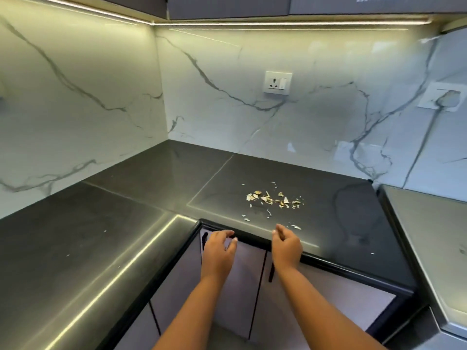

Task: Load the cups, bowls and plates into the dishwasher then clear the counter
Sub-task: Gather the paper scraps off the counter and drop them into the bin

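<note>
Both hands are hovering at the counter's front edge. The left hand (218,251) is hanging just before it, fingers loosely curled and holding nothing. The right hand (286,247) is hanging over the edge, fingers likewise slack and empty. Pale, flaky scraps (275,199) are lying mid-counter, their ragged strip running parallel to that edge, on the dark, smooth stone counter (341,210). White veined marble (316,117) is backing it.

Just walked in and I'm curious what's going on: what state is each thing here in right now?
Left hand: open, holding nothing.
Right hand: open, holding nothing.
Counter: littered with scraps.
Scraps: scattered loose.
Cabinet doors: closed.
Wall socket: nothing plugged in.
Light strip: on.
</note>
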